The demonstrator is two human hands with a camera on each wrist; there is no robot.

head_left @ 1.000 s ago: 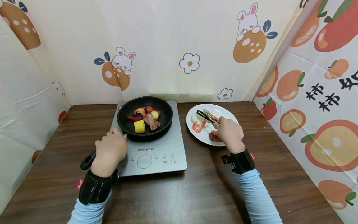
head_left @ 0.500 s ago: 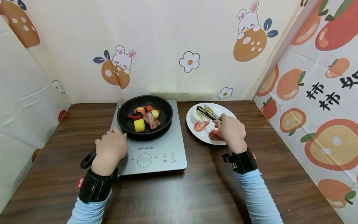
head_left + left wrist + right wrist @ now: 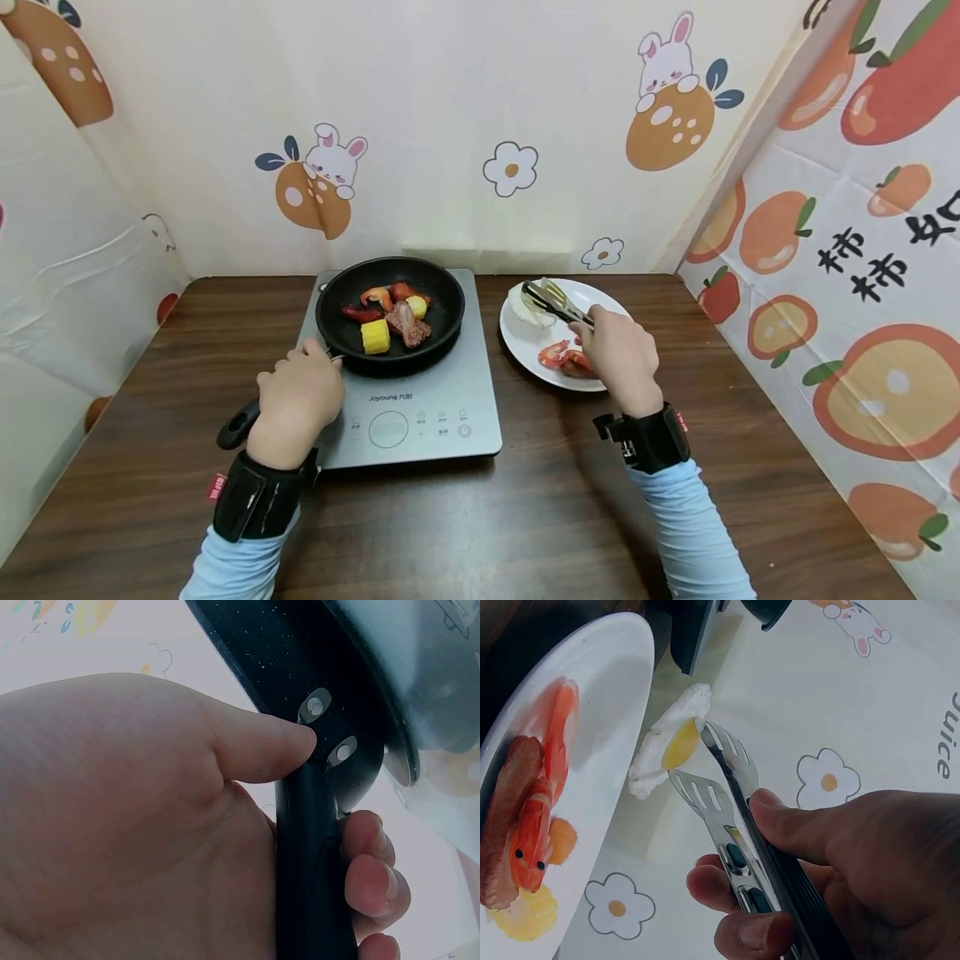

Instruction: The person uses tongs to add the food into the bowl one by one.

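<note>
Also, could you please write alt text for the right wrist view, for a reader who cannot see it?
The right hand holds metal tongs, their tips at a fried egg. At left, a white plate carries a red shrimp, a brown sausage-like piece and yellow corn.

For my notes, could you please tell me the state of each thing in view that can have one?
Left hand: gripping the pan handle
Right hand: gripping the tongs
Tongs: blades apart, at the fried egg
Fried egg: at the tongs' tips, apparently lifted
Frying pan: upright, food inside
Plate: upright, shrimp on it
Cooktop: on or off unclear
</note>
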